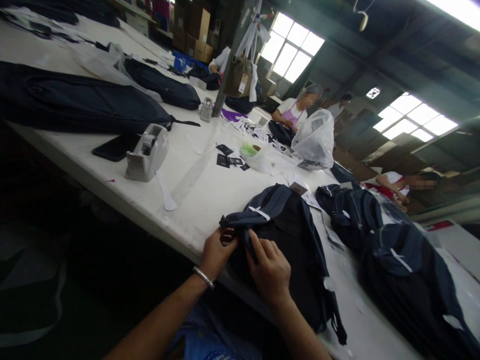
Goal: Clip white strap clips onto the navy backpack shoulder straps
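A dark navy backpack (296,240) lies in front of me at the table's near edge, its shoulder straps facing up. My left hand (217,252), with a bracelet at the wrist, is closed on the end of one shoulder strap (243,218). Close beside it, my right hand (270,267) pinches a dark part of the same strap against the bag's side. A white strip (259,213) is wrapped around that strap. Tags (310,200) lie by the top of the bag. What sits between the fingertips is partly hidden.
More navy backpacks (408,270) lie to the right and dark bags (82,100) to the left. A tape dispenser (147,152), a phone-like black slab (116,147), black tags (223,160) and a plastic bag (315,140) are on the white table (180,220). Co-workers sit across it.
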Motion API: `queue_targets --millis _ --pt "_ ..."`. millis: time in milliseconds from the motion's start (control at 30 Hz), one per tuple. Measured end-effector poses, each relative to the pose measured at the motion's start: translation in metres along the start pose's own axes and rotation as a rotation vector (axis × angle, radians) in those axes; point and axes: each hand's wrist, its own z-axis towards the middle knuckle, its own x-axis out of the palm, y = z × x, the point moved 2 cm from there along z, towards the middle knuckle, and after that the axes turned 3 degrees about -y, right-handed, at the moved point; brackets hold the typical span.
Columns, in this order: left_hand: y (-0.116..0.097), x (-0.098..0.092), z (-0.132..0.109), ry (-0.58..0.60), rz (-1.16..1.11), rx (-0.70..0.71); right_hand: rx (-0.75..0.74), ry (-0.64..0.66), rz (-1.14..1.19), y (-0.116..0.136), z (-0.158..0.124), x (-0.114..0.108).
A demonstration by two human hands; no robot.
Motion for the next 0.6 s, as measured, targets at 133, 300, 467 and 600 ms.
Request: queue_targets --millis 133,300,467,600 --pt "-0.008 -0.007 0.007 0.059 0.128 0.044 0.014 0.039 0.055 0.008 -0.004 0.005" --pt "-0.004 -0.013 0.013 -0.045 0.017 0.019 0.006 0.085 0.196 0.028 -0.034 0.018" --pt "0.004 -0.021 0.017 -0.003 -0.116 -0.027 -0.057 0.118 0.271 0.048 -0.080 0.022" --pt "-0.010 -0.039 -0.002 0.016 0.121 -0.049 -0.139 0.094 0.365 0.034 -0.096 -0.008"
